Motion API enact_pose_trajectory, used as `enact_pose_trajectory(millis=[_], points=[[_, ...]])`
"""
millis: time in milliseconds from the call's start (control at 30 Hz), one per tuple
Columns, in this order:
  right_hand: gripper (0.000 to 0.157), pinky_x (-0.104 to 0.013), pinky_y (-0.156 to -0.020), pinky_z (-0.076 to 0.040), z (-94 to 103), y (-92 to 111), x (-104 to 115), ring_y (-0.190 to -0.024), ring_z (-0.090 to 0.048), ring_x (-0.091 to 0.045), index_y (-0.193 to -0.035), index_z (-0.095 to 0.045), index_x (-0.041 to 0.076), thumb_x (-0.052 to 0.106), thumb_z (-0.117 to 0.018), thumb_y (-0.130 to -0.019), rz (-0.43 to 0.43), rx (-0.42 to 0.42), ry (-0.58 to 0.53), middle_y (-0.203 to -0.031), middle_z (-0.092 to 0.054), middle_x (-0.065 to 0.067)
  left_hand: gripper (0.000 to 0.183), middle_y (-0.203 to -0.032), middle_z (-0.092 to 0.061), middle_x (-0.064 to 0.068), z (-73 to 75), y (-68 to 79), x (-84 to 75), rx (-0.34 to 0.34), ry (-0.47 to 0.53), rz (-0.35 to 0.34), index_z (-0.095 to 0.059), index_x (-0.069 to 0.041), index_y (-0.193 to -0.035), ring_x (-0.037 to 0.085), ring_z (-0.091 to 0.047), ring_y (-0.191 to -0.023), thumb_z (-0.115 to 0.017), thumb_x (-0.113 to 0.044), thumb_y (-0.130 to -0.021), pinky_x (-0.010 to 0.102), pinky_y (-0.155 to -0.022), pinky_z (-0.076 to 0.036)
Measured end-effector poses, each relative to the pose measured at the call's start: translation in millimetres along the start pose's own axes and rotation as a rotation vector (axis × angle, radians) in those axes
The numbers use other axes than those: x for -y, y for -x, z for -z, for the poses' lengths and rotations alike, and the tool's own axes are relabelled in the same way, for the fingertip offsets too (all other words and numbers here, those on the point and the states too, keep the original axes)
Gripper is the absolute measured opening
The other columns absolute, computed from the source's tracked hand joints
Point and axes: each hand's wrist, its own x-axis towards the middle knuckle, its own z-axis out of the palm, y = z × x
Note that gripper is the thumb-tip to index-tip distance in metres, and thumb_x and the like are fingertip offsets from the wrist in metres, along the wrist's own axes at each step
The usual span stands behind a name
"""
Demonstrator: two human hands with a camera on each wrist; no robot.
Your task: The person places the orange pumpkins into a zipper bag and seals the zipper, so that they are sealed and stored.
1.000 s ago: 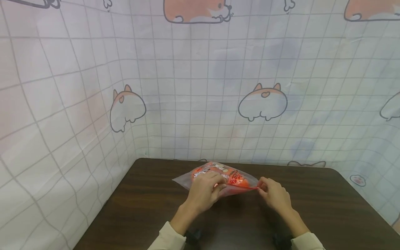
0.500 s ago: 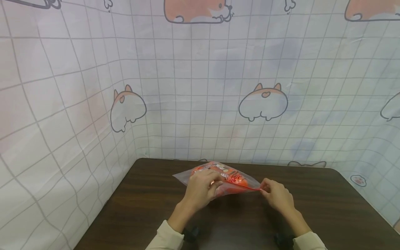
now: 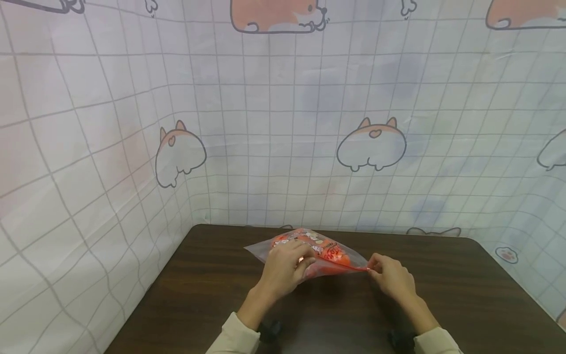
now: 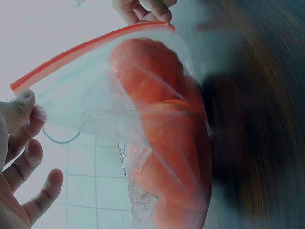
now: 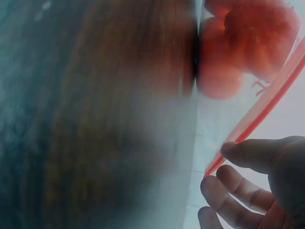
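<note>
A clear zip bag [image 3: 309, 270] with a red zip strip [image 4: 71, 55] and printed patterns lies on the dark table. Inside it are several round, orange-red pieces [image 4: 167, 129], which look like fruit. My left hand [image 3: 282, 268] pinches the bag's mouth between thumb and index finger, close to one end of the strip; its other fingers are spread in the left wrist view. At the opposite corner, my right hand [image 3: 393, 278] pinches the strip's end with thumb and fingertip. Between the two hands the strip runs nearly straight. Part of the bag is hidden behind my left hand.
The dark wood-grain table [image 3: 199, 280] spreads under both arms. A white sheet [image 3: 283, 108] with grid lines and cartoon dogs hangs behind and at both sides. Dark straps [image 3: 269, 332] sit at the wrists by the light sleeves.
My left hand has shifted slightly left and my right hand slightly right, stretching the bag's mouth a little. Over the last half second almost nothing has moved.
</note>
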Motion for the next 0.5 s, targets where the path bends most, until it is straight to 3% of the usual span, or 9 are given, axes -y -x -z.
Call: enact_pose_trajectory(millis=[300, 500], points=[[0.011, -0.043, -0.056, -0.045, -1.4, 1.1, 3.8, -0.076, -0.067, -0.024, -0.091, -0.066, 0.024, 0.022, -0.076, -0.089, -0.001, -0.004, 0.013, -0.094, -0.076, 0.0, 0.005, -0.088, -0.073, -0.01, 1.4, 0.5, 0.9, -0.009, 0.012, -0.01, -0.074, -0.021, -0.089, 0.004, -0.057, -0.069, -0.078, -0.023, -0.089, 0.024, -0.064, -0.047], [0.01, -0.043, -0.056, -0.044, 1.3, 0.0, 2.8, -0.076, -0.067, -0.025, -0.092, -0.066, 0.024, 0.022, -0.075, -0.09, -0.017, 0.001, 0.013, -0.097, -0.077, -0.001, 0.006, -0.088, -0.073, -0.01, 0.7, 0.4, 0.8, -0.009, 0.027, -0.039, -0.074, -0.021, -0.089, 0.005, -0.063, -0.074, -0.078, -0.024, -0.089, 0.026, -0.066, -0.05]])
